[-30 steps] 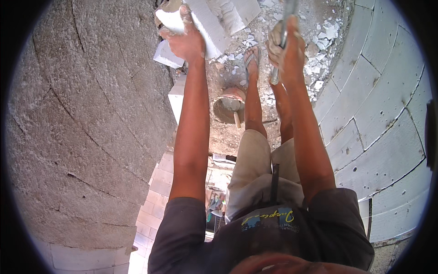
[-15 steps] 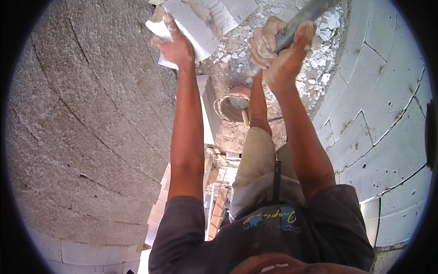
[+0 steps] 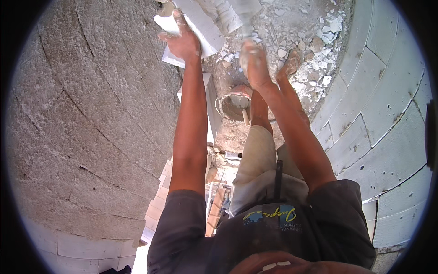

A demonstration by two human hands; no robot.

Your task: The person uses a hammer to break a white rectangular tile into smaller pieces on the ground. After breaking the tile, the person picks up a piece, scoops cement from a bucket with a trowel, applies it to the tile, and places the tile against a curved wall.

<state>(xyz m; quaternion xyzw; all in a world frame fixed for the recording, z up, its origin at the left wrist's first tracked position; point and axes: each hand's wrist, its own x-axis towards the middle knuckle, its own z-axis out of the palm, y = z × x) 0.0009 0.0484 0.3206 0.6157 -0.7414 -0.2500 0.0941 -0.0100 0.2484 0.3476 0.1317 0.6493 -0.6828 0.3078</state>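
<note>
My left hand [image 3: 183, 42] grips the edge of a white block [image 3: 205, 29], thumb and one finger stretched over its pale face. The other fingers are partly hidden. To the right, my right hand [image 3: 254, 63] is closed around a long grey bar-like tool [image 3: 247, 28]. Motion smears both the tool and the fingers. The tool points away from me, close to the block's right side, and whether it touches the block cannot be told. Beyond the right wrist, a bare foot [image 3: 292, 63] stands on rubble.
A mortar-coated bucket [image 3: 235, 104] with a handled tool [image 3: 246, 117] in it stands below my hands. White chips [image 3: 325, 39] litter the ground. A rough grey wall [image 3: 91, 114] rises on the left, a pale block wall [image 3: 388, 132] on the right. Another white block [image 3: 212, 109] stands beside the bucket.
My right hand has swung left and away from me, and the tool has turned from slanting up to the right to pointing ahead. The left hand stays on the block.
</note>
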